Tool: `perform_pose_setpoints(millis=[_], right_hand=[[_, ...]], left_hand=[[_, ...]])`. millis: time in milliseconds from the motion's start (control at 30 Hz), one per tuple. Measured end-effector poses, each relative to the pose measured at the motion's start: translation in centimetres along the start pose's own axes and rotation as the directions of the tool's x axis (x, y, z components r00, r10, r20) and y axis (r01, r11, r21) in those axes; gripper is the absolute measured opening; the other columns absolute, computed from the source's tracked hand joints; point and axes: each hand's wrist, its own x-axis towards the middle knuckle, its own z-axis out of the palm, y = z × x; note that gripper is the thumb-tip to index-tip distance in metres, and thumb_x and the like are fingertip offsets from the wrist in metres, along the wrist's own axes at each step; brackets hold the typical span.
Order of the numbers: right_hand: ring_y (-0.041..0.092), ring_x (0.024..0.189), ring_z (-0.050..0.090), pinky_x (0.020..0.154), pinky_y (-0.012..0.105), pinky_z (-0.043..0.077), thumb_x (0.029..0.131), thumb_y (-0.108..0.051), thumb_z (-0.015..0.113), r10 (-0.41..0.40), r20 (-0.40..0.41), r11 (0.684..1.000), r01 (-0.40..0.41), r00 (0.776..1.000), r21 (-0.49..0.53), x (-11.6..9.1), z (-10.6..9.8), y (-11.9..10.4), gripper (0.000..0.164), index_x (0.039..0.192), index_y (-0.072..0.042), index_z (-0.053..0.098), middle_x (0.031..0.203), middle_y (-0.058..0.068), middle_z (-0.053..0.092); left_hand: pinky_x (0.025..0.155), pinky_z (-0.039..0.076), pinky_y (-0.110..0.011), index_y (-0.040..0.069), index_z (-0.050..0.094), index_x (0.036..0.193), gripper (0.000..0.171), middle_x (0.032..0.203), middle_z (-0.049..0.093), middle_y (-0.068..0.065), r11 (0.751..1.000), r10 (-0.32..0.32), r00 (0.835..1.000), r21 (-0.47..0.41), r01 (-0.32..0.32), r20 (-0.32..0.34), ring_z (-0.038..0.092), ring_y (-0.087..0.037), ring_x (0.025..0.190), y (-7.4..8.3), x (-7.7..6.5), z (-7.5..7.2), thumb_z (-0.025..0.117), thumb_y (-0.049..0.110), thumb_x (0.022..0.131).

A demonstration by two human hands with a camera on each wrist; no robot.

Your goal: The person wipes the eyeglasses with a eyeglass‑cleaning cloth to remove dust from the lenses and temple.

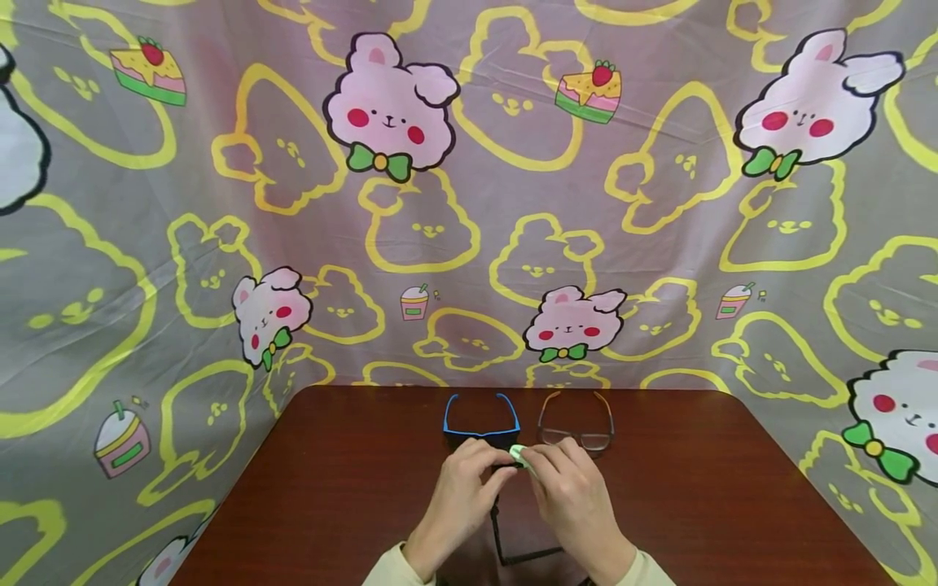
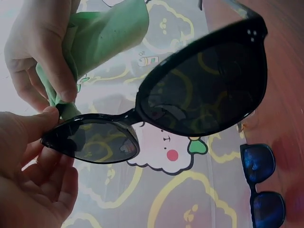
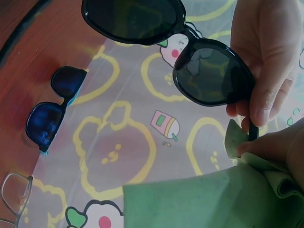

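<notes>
Black sunglasses with dark lenses [image 2: 204,90] are held up between both hands. My left hand [image 1: 465,488] pinches them by the outer end of the frame, near the hinge. The other lens [image 2: 102,141] sits beside those fingers. A light green cloth [image 3: 199,204] is in my right hand [image 1: 575,488], which pinches it around the temple arm [image 3: 253,118] close to that hinge. In the right wrist view the cloth's loose part hangs below the fingers. From the head view the lenses are mostly hidden by the hands, and a thin black temple arm [image 1: 500,537] shows below them.
Beyond the hands, blue-framed sunglasses [image 1: 481,431] lie on the brown table [image 1: 330,488] with their arms spread. To their right are clear glasses [image 1: 595,441] with orange-brown arm ends. A patterned curtain [image 1: 476,244] surrounds the table's back and sides.
</notes>
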Motion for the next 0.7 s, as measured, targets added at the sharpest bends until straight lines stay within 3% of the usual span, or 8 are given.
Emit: perform_pose_setpoints(millis=[200, 300, 433, 700], right_hand=[[0.020, 0.075, 0.057, 0.059, 0.033, 0.039, 0.070, -0.001, 0.071, -0.025, -0.008, 1.000, 0.025, 1.000, 0.018, -0.1, -0.1, 0.3, 0.025, 0.093, -0.008, 0.071, 0.085, 0.000, 0.066], [0.020, 0.078, 0.059, 0.064, 0.034, 0.043, 0.087, -0.007, 0.060, -0.039, 0.003, 0.999, 0.039, 0.999, 0.034, -0.1, -0.2, 0.5, 0.013, 0.095, -0.007, 0.070, 0.086, 0.000, 0.066], [0.020, 0.079, 0.060, 0.067, 0.035, 0.046, 0.101, -0.016, 0.037, -0.055, 0.002, 0.998, 0.055, 0.998, 0.043, -0.1, -0.2, 0.6, 0.035, 0.094, -0.005, 0.070, 0.087, 0.002, 0.066], [0.019, 0.080, 0.061, 0.066, 0.034, 0.047, 0.103, -0.020, 0.034, -0.031, 0.065, 0.999, 0.028, 0.997, 0.042, -0.5, -0.6, 1.1, 0.040, 0.096, -0.005, 0.069, 0.090, 0.003, 0.065]], left_hand=[[0.072, 0.044, -0.024, 0.015, 0.073, 0.088, 0.011, 0.083, 0.064, 0.012, 0.997, 0.062, 0.998, 0.050, -0.062, 0.000, 0.055, -0.004, 0.079, -0.3, 0.0, -0.3, 0.077, 0.017, 0.078], [0.072, 0.044, -0.025, 0.014, 0.073, 0.087, 0.011, 0.083, 0.064, 0.011, 0.996, 0.072, 0.997, 0.053, -0.071, -0.002, 0.055, -0.005, 0.080, -0.4, 0.0, -0.4, 0.077, 0.017, 0.077], [0.071, 0.044, -0.026, 0.014, 0.073, 0.086, 0.010, 0.083, 0.063, 0.011, 0.996, 0.073, 0.997, 0.044, -0.073, 0.000, 0.055, -0.005, 0.080, -0.5, 0.0, -0.6, 0.077, 0.017, 0.077], [0.071, 0.044, -0.025, 0.015, 0.073, 0.086, 0.009, 0.081, 0.062, 0.012, 0.994, 0.092, 0.996, 0.051, -0.092, 0.000, 0.055, -0.005, 0.078, -0.7, 0.1, -0.9, 0.077, 0.017, 0.078]])
